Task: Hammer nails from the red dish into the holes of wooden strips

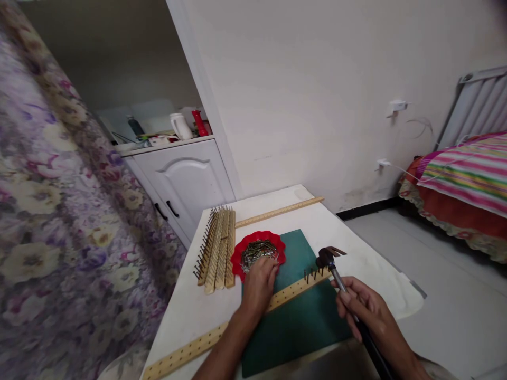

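My left hand (260, 282) reaches into the near side of a red scalloped bowl (281, 245) of loose nails (257, 249). Its fingers are curled together among the nails; the fingertips and anything between them are hidden. My right hand (366, 309) is closed around the handle of a claw hammer (335, 270). The hammer's head is raised over the far end of a wooden strip (291, 292) with a row of holes. Several nails (313, 273) stand upright in that end. The strip lies across a green mat (295, 330), passing under my left forearm.
Several strips bristling with nails (217, 248) lie side by side at the white table's (190, 311) left. Another wooden strip (279, 211) lies along the back. Beyond are a cabinet (186, 179), a floral curtain (99, 253) and a bed (467, 179).
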A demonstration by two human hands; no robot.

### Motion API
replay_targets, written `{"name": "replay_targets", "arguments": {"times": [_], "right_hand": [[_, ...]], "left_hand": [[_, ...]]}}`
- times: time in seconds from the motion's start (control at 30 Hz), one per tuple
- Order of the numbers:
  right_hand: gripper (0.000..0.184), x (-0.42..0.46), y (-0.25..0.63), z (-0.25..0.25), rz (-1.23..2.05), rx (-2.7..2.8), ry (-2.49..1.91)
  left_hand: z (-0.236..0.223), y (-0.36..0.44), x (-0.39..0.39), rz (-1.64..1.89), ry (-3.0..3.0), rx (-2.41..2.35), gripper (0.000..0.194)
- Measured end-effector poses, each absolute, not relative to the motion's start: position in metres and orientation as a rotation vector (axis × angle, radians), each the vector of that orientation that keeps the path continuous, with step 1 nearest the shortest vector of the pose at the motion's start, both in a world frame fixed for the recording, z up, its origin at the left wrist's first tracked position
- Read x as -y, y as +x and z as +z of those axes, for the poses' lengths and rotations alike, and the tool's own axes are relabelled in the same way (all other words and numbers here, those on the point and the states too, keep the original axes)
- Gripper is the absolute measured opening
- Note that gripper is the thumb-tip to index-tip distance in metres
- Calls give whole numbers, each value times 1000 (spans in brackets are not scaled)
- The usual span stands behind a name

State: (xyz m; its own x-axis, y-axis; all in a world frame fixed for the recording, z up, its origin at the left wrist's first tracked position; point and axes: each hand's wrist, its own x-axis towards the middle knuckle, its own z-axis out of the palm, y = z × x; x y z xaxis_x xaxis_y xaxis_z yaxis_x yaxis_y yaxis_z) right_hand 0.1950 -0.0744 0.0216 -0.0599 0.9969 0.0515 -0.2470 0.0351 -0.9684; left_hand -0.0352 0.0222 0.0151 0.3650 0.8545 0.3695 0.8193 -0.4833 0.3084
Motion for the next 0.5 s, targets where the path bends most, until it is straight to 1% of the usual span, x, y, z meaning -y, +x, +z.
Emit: {"name": "replay_targets", "arguments": {"times": [0.1, 0.23, 0.33, 0.5], "right_hand": [[30, 73, 195, 23, 1340, 1094, -963], [30, 72, 193, 24, 1340, 1093, -966], [32, 72, 192, 25, 1351, 1089, -976], [31, 71, 191, 21, 1356, 1104, -950]], "left_hand": [[26, -41, -63, 664, 2615, -1617, 22], [22, -40, -103, 560, 2676, -1653, 23], [14, -39, -116, 532, 2680, -1667, 26], [10, -43, -122, 490, 2716, -1637, 25]]}}
